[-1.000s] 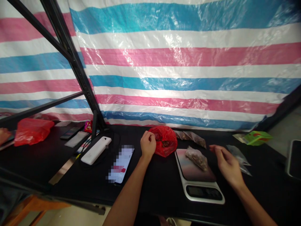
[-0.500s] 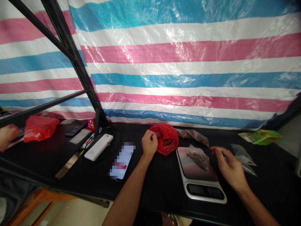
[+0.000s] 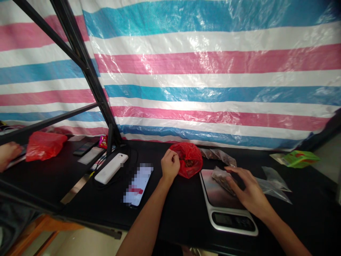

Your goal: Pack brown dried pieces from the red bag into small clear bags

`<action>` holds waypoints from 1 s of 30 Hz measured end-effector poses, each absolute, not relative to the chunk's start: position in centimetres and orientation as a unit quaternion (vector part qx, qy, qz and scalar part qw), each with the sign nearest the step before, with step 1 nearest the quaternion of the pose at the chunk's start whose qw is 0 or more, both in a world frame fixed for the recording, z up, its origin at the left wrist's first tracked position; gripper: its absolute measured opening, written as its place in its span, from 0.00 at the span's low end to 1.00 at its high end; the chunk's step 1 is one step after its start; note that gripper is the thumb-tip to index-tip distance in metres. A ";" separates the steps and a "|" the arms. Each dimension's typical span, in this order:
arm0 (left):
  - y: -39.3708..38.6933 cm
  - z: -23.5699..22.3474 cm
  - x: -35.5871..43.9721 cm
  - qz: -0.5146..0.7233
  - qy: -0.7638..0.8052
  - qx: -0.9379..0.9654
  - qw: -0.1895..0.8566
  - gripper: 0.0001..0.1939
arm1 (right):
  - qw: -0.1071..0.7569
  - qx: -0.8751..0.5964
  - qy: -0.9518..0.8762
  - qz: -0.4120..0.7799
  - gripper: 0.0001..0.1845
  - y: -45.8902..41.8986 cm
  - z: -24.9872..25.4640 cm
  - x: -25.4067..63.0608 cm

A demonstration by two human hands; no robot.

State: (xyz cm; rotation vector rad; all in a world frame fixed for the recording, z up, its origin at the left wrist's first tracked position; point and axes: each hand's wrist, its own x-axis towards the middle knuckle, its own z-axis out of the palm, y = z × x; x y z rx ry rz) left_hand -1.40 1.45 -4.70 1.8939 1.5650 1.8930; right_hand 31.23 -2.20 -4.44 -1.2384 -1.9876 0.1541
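My left hand (image 3: 169, 165) rests on the black table (image 3: 173, 209) with curled fingers gripping the edge of a red plastic bag (image 3: 190, 160) that holds brown bits. My right hand (image 3: 246, 190) reaches over the kitchen scale (image 3: 226, 202), fingers spread, touching a small clear bag of brown pieces (image 3: 221, 177) that lies on the scale's plate. I cannot tell whether the fingers have closed on it.
More filled small bags (image 3: 218, 154) lie behind the scale, empty clear bags (image 3: 274, 179) to its right, a green packet (image 3: 299, 158) further right. A phone (image 3: 138, 185) and a white power bank (image 3: 110, 172) lie left of my arm. Another person's hand (image 3: 6, 154) and a red bag (image 3: 44, 145) are at far left.
My right hand has moved left from beside the scale onto the small bag lying on it. The left hand has stayed at the red bag.
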 end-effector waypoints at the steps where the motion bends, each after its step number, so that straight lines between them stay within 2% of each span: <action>1: 1.3 -4.6 -1.4 0.601 0.494 0.628 0.018 0.14 | 0.365 -0.485 -0.793 0.051 0.21 -2.1 -4.2 30.8; 5: 0.4 -3.2 -0.8 0.546 0.436 0.715 0.026 0.10 | 0.332 -0.493 -0.803 0.046 0.21 -0.8 -2.9 29.1; 9: -0.3 -1.8 0.1 0.479 0.418 0.769 0.071 0.08 | 0.416 -0.450 -0.775 0.153 0.16 1.2 -0.6 25.6; 12: 0.0 -1.7 0.1 0.492 0.438 0.746 0.103 0.13 | 0.448 -0.401 -0.760 0.248 0.13 2.3 0.7 21.3; 16: 1.1 -2.7 -0.5 0.552 0.473 0.673 0.135 0.12 | 0.404 -0.370 -0.776 0.312 0.11 4.1 1.0 16.1; 22: 2.7 -3.8 -2.2 0.633 0.582 0.485 0.160 0.16 | 0.311 -0.350 -0.844 0.261 0.16 7.6 0.5 13.1; 30: 2.5 -3.5 -2.8 0.618 0.627 0.434 0.191 0.15 | 0.180 -0.389 -0.897 0.111 0.06 8.6 -0.3 11.8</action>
